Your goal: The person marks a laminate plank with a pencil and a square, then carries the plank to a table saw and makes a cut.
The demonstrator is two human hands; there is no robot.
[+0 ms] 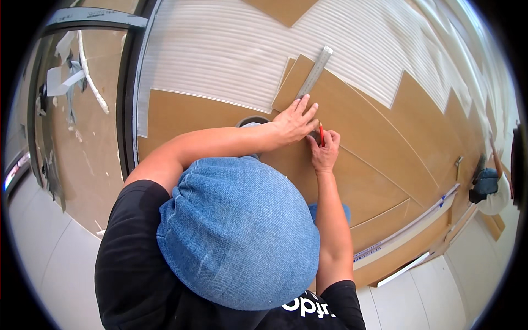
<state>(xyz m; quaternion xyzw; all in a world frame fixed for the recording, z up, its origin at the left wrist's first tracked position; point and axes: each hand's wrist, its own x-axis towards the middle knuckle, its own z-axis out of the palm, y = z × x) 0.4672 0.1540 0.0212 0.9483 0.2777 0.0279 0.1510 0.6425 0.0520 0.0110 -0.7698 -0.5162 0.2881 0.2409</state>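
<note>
My left hand (291, 122) lies with fingers spread across the lower end of a metal ruler (314, 70) on a tan board (374, 143). Just to its right, my right hand (324, 151) grips a red pencil (322, 132), its tip at the board beside the ruler. Part of a dark rounded thing (253, 120) shows behind my left wrist, mostly hidden. My denim-clad knee (236, 231) fills the lower middle, between my arms.
More tan panels (198, 105) lie on white ribbed sheeting (203, 44). A dark frame (132, 99) edges a scuffed surface with debris (82, 137) at left. Long strips (401, 225) lie at right, near a dark bag (485, 184). Pale tiles (418, 291) show below.
</note>
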